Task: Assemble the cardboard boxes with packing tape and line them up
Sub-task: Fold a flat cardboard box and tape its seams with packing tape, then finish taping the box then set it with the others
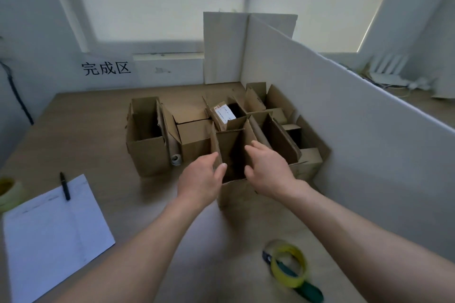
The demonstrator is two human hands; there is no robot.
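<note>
Open cardboard box (234, 155) sits between both hands, each gripping a flap.

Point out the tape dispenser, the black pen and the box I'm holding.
tape dispenser (288, 263): head view, on the yellow tape roll.
black pen (65, 186): head view, mid-barrel, on the paper.
held box (234, 192): head view, on its near wall.

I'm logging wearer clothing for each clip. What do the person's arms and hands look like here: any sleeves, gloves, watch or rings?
Both forearms are bare as far as the frame shows, with no sleeves in view. The left hand and right hand wear no gloves. No watch, bracelet or ring shows on either wrist or on the visible fingers. No markings or cables are on them.
</note>
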